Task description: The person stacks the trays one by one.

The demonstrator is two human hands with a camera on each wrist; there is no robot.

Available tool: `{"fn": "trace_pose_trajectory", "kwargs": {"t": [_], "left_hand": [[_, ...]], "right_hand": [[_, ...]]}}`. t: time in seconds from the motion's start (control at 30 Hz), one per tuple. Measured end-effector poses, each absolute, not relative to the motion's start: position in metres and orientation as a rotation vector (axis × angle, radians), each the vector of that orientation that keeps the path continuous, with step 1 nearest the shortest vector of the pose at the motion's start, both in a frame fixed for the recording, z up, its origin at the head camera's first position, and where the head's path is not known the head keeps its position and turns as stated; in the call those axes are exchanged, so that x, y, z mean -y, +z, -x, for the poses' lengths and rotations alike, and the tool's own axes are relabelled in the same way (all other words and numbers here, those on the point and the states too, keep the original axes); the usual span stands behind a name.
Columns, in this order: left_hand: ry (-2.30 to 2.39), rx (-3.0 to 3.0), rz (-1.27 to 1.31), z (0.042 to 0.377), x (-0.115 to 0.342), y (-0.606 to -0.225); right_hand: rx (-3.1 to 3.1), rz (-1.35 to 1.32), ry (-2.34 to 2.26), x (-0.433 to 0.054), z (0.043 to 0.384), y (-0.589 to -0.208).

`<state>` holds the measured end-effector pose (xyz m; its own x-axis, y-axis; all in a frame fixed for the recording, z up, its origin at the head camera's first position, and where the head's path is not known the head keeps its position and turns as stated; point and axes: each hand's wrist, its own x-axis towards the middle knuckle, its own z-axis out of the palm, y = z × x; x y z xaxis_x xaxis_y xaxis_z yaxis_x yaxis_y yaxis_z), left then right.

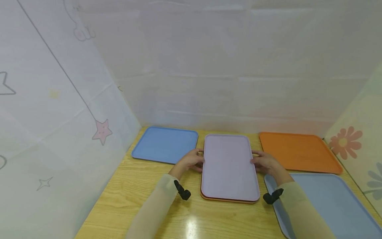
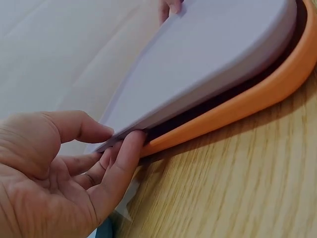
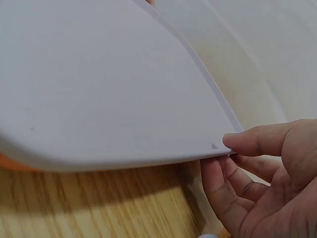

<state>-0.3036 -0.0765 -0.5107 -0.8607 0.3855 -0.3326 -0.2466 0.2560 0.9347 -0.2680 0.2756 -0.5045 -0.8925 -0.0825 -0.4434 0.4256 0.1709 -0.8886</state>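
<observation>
A pale lilac tray (image 1: 228, 166) lies lengthwise at the middle of the table, on top of an orange tray (image 2: 277, 94). Between their rims runs a dark gap. My left hand (image 1: 191, 160) pinches the lilac tray's left rim, thumb above and fingers beneath. On the opposite side my right hand (image 1: 265, 163) grips the right rim, its thumb (image 3: 247, 140) on the upper edge and its fingers curled under. Seen from the left wrist, the lilac tray sits a little above the orange rim.
A blue tray (image 1: 165, 144) lies at the back left of the wooden table (image 1: 125, 199). Another orange tray (image 1: 298, 152) is at the back right, with a grey-blue tray (image 1: 331, 202) in front of it, under my right forearm. Pale sheets (image 1: 226, 66) surround the table.
</observation>
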Motion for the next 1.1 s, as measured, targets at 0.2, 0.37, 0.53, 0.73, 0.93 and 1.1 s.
{"fn": "trace_pose_trajectory", "kwargs": {"t": [0.2, 0.37, 0.53, 0.73, 0.93, 1.1], "left_hand": [[1.625, -2.067, -0.117, 0.305, 0.076, -0.512], [1.564, -2.139, -0.129, 0.303, 0.075, -0.511], [1.492, -2.192, -0.155, 0.299, 0.074, -0.508], [1.371, -2.29, -0.224, 0.292, 0.071, -0.504], [1.363, -2.292, -0.216, 0.287, 0.069, -0.506], [1.457, -2.189, -0.18, 0.286, 0.072, -0.508]], "right_hand": [[-2.128, -0.338, -1.712, -0.273, 0.269, -0.506], [-2.228, -0.361, -1.615, -0.273, 0.27, -0.509], [-2.239, -0.369, -1.599, -0.272, 0.269, -0.51], [-2.214, -0.372, -1.637, -0.274, 0.269, -0.512], [-2.168, -0.249, -1.708, -0.289, 0.257, -0.502], [-2.206, -0.164, -1.707, -0.312, 0.242, -0.491]]}}
